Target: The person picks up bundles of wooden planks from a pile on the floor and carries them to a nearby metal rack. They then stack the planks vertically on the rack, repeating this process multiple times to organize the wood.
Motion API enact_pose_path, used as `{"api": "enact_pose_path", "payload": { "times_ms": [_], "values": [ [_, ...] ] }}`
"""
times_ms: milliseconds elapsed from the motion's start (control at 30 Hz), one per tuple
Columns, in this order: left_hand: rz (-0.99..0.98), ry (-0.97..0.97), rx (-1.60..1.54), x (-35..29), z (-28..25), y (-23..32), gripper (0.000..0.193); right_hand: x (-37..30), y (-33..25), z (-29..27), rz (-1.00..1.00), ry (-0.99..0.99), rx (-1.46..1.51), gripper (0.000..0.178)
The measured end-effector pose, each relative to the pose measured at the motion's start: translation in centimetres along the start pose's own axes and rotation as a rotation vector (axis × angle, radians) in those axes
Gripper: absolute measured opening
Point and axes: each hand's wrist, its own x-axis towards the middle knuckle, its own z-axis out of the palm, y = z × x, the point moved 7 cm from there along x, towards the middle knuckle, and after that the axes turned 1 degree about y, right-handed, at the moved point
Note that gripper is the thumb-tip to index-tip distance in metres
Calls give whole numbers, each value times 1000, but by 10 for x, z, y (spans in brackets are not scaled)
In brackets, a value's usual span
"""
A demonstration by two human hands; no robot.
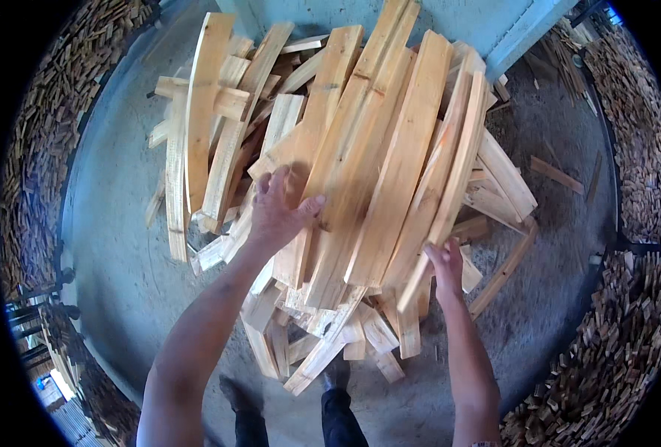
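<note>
A row of long, pale wooden boards [401, 164] lies side by side on top of a heap of shorter wood pieces. My left hand [280, 212] rests at the left side of the row, its fingers spread and the thumb against a board's edge. On the right, my right hand [446, 264] has its fingers closed at the lower part of the outermost narrow board [457, 179]; its fingertips are partly hidden. Left of the row, more boards [204, 112] lean over the heap at varied angles.
Short offcuts [330, 350] jut out of the heap toward my feet [241, 395]. A light blue panel [450, 18] stands behind the heap. Stacked wood [606, 357] lines the right side, and another wood stack [40, 171] lines the left. Loose strips [558, 175] lie on the concrete floor [554, 261].
</note>
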Motion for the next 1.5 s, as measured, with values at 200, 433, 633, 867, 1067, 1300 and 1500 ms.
{"api": "enact_pose_path", "payload": {
  "times_ms": [200,433,633,867,1067,1300,1500],
  "values": [
    [-195,15,269,42,-28,-24,89,-35,-62,18,-184,83,100,44],
    [-197,-228,209,60,-5,-40,100,18,-19,21,-3,153,309,77],
    [-136,-328,31,41,2,-36,89,12,-25,29,127,129,85,66],
    [-209,-320,-316,-1,7,11,90,-47,-38,37,-56,20,78,59],
    [-247,-296,-623,10,21,9,102,-4,26,69,205,-109,962,62],
    [-271,-462,-754,-54,26,51,94,-52,6,91,212,-174,591,68],
    [-129,-373,-450,-70,25,38,100,-70,24,91,385,-120,709,67]
  ]
}}
